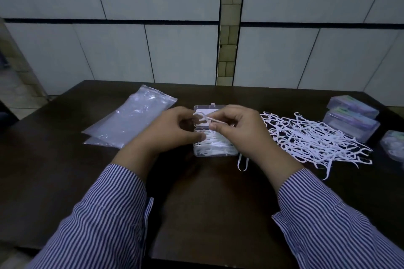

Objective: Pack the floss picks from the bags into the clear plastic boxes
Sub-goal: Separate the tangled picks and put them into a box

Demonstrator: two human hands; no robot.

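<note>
head view shows our right hand pinching one floss pick and our left hand fingering its head, above the open clear box, half filled; next we lay it flat inside, we judge.

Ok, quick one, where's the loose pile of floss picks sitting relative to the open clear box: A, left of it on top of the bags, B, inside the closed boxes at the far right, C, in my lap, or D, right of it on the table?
D: the loose pile of floss picks lies on the dark table, right of the open clear box.
</note>
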